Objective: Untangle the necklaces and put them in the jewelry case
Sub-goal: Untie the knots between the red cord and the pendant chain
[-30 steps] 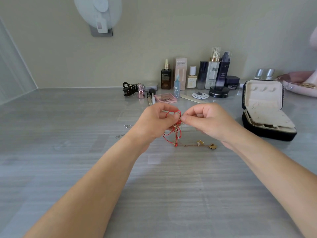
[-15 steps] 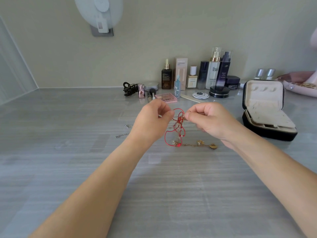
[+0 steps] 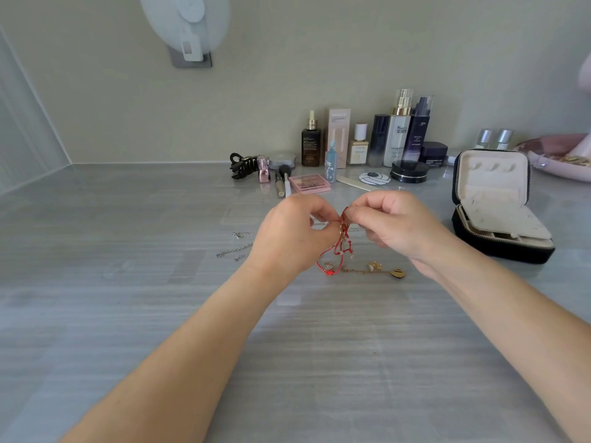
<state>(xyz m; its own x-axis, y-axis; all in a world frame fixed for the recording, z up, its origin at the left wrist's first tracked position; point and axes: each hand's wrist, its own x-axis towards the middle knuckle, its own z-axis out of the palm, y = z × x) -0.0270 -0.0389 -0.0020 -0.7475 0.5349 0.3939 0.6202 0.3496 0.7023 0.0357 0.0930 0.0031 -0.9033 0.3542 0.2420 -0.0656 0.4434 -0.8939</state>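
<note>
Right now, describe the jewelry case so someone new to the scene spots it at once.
On the grey table, follow the row of cosmetic bottles along the back wall to its right end. Just in front sits the jewelry case, right of the right hand. It is the only black zipped box there, standing open with a cream lining.

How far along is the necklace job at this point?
Done: only the jewelry case stands open; no necklace shows inside it. In hand: left hand and right hand pinch the red cord necklace, apparently tangled with a gold chain trailing onto the table. Left: separating them, then casing both plus the silver chain beside the left hand.
</note>
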